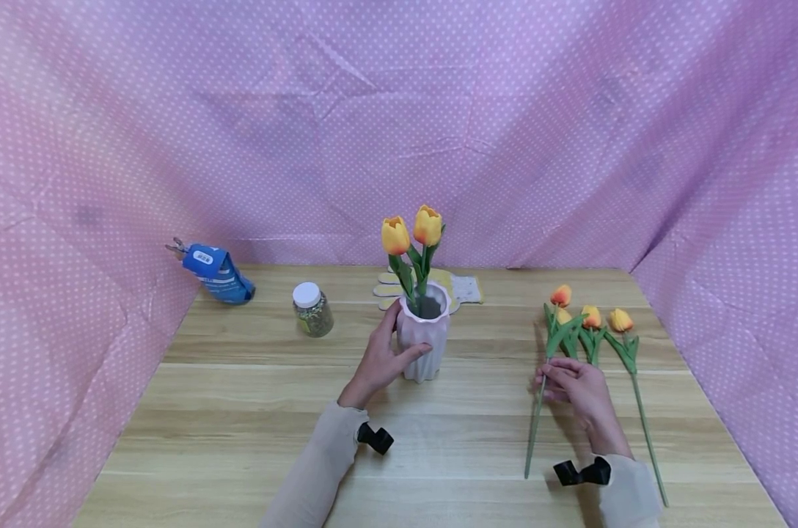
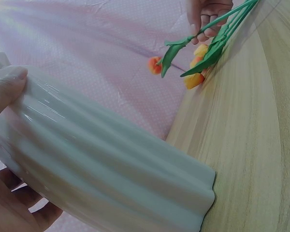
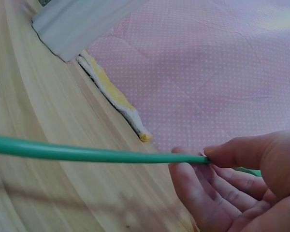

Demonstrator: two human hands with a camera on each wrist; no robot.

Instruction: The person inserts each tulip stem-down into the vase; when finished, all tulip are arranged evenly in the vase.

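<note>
A white fluted vase [image 1: 423,348] stands upright mid-table with two yellow-orange artificial tulips [image 1: 428,226] in it. My left hand [image 1: 384,354] grips its left side, the thumb across the front near the upper part; in the left wrist view the vase [image 2: 111,159] fills the foreground. At the right, my right hand [image 1: 579,389] pinches the green stem [image 3: 87,152] of a single tulip [image 1: 560,295] between thumb and fingers. That tulip's stem slants down toward the table's front, its bloom pointing away. Several more tulips [image 1: 621,320] lie beside and behind this hand.
Behind the vase lies a yellow-and-white work glove [image 1: 466,289]. To the left stands a white-capped jar [image 1: 314,311] with greenish contents. A blue bag [image 1: 218,273] with a clip on top sits at the back left corner. A pink dotted cloth [image 1: 399,132] surrounds the wooden table.
</note>
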